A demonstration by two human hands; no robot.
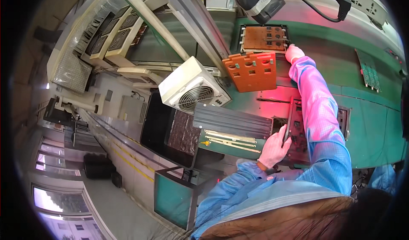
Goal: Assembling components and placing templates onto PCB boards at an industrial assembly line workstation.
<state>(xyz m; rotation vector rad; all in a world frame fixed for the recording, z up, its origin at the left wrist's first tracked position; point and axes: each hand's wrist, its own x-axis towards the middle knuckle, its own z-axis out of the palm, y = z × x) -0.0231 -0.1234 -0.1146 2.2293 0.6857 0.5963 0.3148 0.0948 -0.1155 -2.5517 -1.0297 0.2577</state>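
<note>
My left hand [273, 149], in a pale glove, is closed around the lower end of a narrow dark panel [290, 120], seen nearly edge-on. That panel stands along the left side of a dark fixture [300, 131] with cutouts, partly hidden by my right sleeve. My right arm reaches far across the bench. My gloved right hand [294, 52] has its fingers drawn together at the right edge of an orange-brown fixture board [260, 38] in a dark frame; what they grip, if anything, is hidden. A second orange-brown board [251, 72] with openings stands tilted in front of it.
A white fan unit [191, 86] stands left of the boards. Before it lie a ribbed dark-grey panel [232, 120] and brass-coloured strips [232, 141]. A black bin [159, 123] is farther left. Green circuit boards [369, 71] lie right; a power strip [362, 1] hangs above.
</note>
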